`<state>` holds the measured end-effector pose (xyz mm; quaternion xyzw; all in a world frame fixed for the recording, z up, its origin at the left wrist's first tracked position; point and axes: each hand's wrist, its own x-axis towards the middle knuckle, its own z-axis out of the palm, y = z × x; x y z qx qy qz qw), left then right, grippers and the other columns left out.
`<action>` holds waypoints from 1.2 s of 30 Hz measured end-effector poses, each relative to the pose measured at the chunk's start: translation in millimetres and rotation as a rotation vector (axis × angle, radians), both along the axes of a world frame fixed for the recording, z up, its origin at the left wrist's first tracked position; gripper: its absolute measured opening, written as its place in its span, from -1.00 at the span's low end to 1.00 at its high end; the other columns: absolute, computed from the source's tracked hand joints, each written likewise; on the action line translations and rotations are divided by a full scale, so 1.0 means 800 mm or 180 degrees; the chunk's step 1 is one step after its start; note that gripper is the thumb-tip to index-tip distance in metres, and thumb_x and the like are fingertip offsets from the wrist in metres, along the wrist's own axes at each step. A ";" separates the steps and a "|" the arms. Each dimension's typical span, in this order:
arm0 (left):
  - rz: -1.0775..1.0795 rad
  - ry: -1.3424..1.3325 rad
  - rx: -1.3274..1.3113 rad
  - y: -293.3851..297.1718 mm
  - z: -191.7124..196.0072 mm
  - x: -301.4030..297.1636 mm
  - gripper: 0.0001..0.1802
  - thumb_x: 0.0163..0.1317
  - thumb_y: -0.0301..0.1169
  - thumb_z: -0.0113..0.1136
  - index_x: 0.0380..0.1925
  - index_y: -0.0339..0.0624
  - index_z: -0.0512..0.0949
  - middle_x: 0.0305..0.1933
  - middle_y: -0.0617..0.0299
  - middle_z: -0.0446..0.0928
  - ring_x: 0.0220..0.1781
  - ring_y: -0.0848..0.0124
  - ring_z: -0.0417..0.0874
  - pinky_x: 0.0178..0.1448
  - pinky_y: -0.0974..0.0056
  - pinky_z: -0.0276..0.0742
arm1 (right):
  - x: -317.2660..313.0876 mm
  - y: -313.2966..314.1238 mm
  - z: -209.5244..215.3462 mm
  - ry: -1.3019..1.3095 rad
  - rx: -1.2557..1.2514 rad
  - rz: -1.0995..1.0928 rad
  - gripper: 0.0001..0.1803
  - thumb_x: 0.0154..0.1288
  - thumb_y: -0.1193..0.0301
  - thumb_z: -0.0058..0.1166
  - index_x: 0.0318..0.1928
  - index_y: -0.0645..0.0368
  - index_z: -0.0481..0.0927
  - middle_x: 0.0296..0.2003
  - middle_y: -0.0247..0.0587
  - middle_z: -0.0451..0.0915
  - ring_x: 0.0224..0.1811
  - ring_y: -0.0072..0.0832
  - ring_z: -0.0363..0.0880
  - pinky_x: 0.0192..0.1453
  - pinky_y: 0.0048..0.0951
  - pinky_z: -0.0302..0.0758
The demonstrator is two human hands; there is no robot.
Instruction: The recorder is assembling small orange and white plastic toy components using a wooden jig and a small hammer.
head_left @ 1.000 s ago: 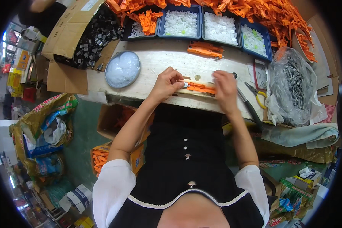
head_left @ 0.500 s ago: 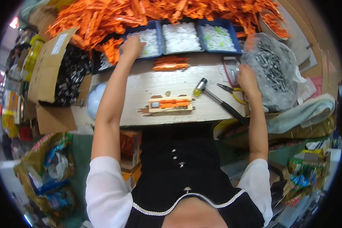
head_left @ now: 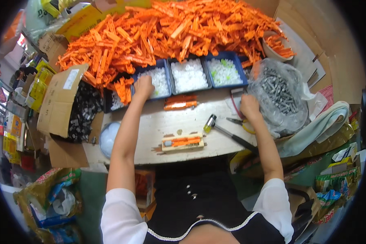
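Orange part (head_left: pixel 186 141) near bench edge (head_left: pixel 173 159)

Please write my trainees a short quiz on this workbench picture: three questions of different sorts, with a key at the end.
1. True or false: the black-handled hammer lies to the right of the pale wooden holder.

2. Where is the left hand?
A) on the hammer
B) at a blue tray of small pale pieces
C) on the round bowl

3. Fill the gap: beside the right hand sits a clear bag of ____-coloured metal parts.

Key: 1. True. 2. B. 3. Grey.
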<state>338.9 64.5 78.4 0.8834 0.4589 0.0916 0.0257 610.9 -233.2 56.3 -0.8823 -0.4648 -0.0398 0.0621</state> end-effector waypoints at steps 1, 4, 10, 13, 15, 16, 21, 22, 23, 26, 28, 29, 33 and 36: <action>0.0004 -0.0090 0.0006 0.003 -0.004 0.001 -0.80 -0.19 -0.47 0.07 -0.49 -0.24 0.58 -0.34 -0.16 0.54 -0.20 -0.05 0.57 -0.12 0.03 0.48 | 0.001 -0.001 -0.003 0.0082 0.0060 0.0014 -0.85 -0.11 0.56 -0.07 -0.45 0.26 0.55 -0.44 0.16 0.54 -0.36 0.03 0.54 -0.23 -0.09 0.48; 0.0023 -0.0421 0.0024 -0.005 0.008 0.004 -0.82 -0.19 -0.48 0.06 -0.51 -0.19 0.59 -0.37 -0.12 0.55 -0.21 0.02 0.58 -0.14 0.06 0.48 | 0.006 -0.014 -0.006 0.0238 0.0358 0.0116 -0.85 -0.11 0.54 -0.08 -0.47 0.27 0.53 -0.46 0.14 0.53 -0.35 0.03 0.52 -0.23 -0.08 0.45; -0.0078 -0.2383 -0.0999 0.030 -0.023 -0.028 -0.81 -0.09 -0.43 0.13 -0.43 -0.26 0.60 -0.50 -0.02 0.57 -0.56 0.28 0.61 -0.43 0.27 0.51 | 0.006 -0.015 -0.012 0.0522 0.0967 0.0491 -0.88 -0.04 0.57 -0.18 -0.50 0.28 0.47 -0.40 0.09 0.51 -0.31 -0.02 0.48 -0.21 -0.10 0.40; -0.0121 -0.3151 -0.1994 -0.017 0.018 -0.021 -0.88 0.04 -0.49 0.17 -0.40 -0.28 0.57 -0.56 0.20 0.53 -0.63 0.52 0.52 -0.63 0.43 0.39 | 0.011 -0.022 -0.007 0.0540 0.1193 0.0509 -0.89 0.04 0.57 -0.17 -0.45 0.26 0.47 -0.43 0.06 0.50 -0.31 -0.02 0.46 -0.23 -0.12 0.38; -0.0469 -0.3821 -0.2749 -0.048 0.035 -0.031 -0.88 0.07 -0.50 0.19 -0.36 -0.26 0.55 -0.58 0.29 0.48 -0.62 0.58 0.49 -0.67 0.46 0.36 | 0.013 -0.018 -0.009 0.0423 0.1662 0.0620 -0.91 0.10 0.51 -0.07 -0.39 0.23 0.49 -0.46 -0.06 0.52 -0.40 -0.19 0.51 -0.33 -0.26 0.42; -0.0577 -0.4030 -0.2957 -0.075 0.047 -0.035 -0.89 0.06 -0.50 0.20 -0.37 -0.24 0.55 -0.58 0.30 0.47 -0.61 0.58 0.49 -0.65 0.47 0.38 | 0.003 -0.013 -0.003 0.0436 0.1664 0.0683 -0.91 0.10 0.51 -0.07 -0.39 0.23 0.49 -0.46 -0.06 0.52 -0.40 -0.19 0.51 -0.33 -0.26 0.42; -0.1240 -0.4246 -0.3736 -0.192 0.038 -0.061 -0.87 0.08 -0.56 0.16 -0.33 -0.32 0.53 -0.46 0.20 0.52 -0.51 0.49 0.55 -0.50 0.43 0.49 | -0.099 -0.008 0.065 0.3496 0.1953 0.0582 -0.90 0.16 0.45 0.03 -0.32 0.19 0.51 -0.49 -0.40 0.51 -0.54 -0.73 0.40 -0.48 -0.67 0.33; -0.1230 -0.4283 -0.3815 -0.212 0.029 -0.064 -0.87 0.09 -0.57 0.15 -0.32 -0.34 0.52 -0.44 0.19 0.52 -0.48 0.47 0.56 -0.48 0.42 0.50 | -0.121 -0.007 0.068 0.4039 0.1981 0.0821 -0.91 0.17 0.46 0.02 -0.32 0.19 0.51 -0.48 -0.42 0.51 -0.53 -0.73 0.40 -0.48 -0.68 0.33; -0.1070 -0.4164 -0.3835 -0.227 0.018 -0.061 -0.87 0.10 -0.58 0.13 -0.31 -0.34 0.52 -0.44 0.18 0.52 -0.47 0.48 0.56 -0.46 0.43 0.51 | -0.141 -0.004 0.066 0.4174 0.1859 0.0934 -0.92 0.19 0.46 0.00 -0.31 0.20 0.49 -0.50 -0.42 0.49 -0.53 -0.74 0.39 -0.47 -0.68 0.33; -0.0944 -0.3907 -0.3974 -0.266 0.001 -0.068 -0.86 0.13 -0.57 0.11 -0.28 -0.35 0.51 -0.43 0.18 0.53 -0.44 0.49 0.57 -0.42 0.43 0.53 | -0.195 -0.005 0.061 0.4485 0.1628 0.1221 -0.91 0.22 0.44 -0.02 -0.30 0.20 0.48 -0.50 -0.45 0.46 -0.50 -0.74 0.39 -0.45 -0.68 0.33; -0.0818 -0.3961 -0.3913 -0.286 -0.002 -0.076 -0.85 0.14 -0.56 0.10 -0.26 -0.35 0.51 -0.43 0.19 0.54 -0.44 0.50 0.57 -0.41 0.44 0.53 | -0.221 -0.006 0.053 0.4624 0.1654 0.1303 -0.90 0.23 0.45 -0.03 -0.30 0.22 0.45 -0.49 -0.45 0.45 -0.47 -0.75 0.37 -0.39 -0.70 0.33; -0.0734 -0.4028 -0.3824 -0.293 -0.005 -0.080 -0.84 0.14 -0.56 0.10 -0.25 -0.35 0.51 -0.44 0.19 0.54 -0.44 0.50 0.57 -0.41 0.44 0.53 | -0.231 -0.006 0.047 0.4559 0.1625 0.1309 -0.90 0.23 0.45 -0.04 -0.30 0.22 0.45 -0.48 -0.44 0.45 -0.46 -0.75 0.37 -0.38 -0.70 0.33; -0.0675 -0.4007 -0.3525 -0.302 -0.016 -0.093 -0.82 0.16 -0.55 0.09 -0.22 -0.36 0.50 -0.44 0.19 0.54 -0.46 0.50 0.56 -0.42 0.44 0.53 | -0.248 -0.004 0.035 0.4549 0.1543 0.1350 -0.89 0.24 0.44 -0.05 -0.29 0.24 0.44 -0.48 -0.43 0.46 -0.44 -0.73 0.37 -0.36 -0.68 0.34; -0.0575 -0.4052 -0.3420 -0.307 -0.015 -0.093 -0.82 0.15 -0.60 0.07 -0.23 -0.38 0.49 -0.41 0.18 0.52 -0.47 0.51 0.55 -0.46 0.46 0.50 | -0.249 -0.003 0.027 0.4103 0.1526 0.1440 -0.88 0.21 0.44 -0.03 -0.34 0.27 0.44 -0.50 -0.37 0.47 -0.45 -0.70 0.37 -0.38 -0.64 0.34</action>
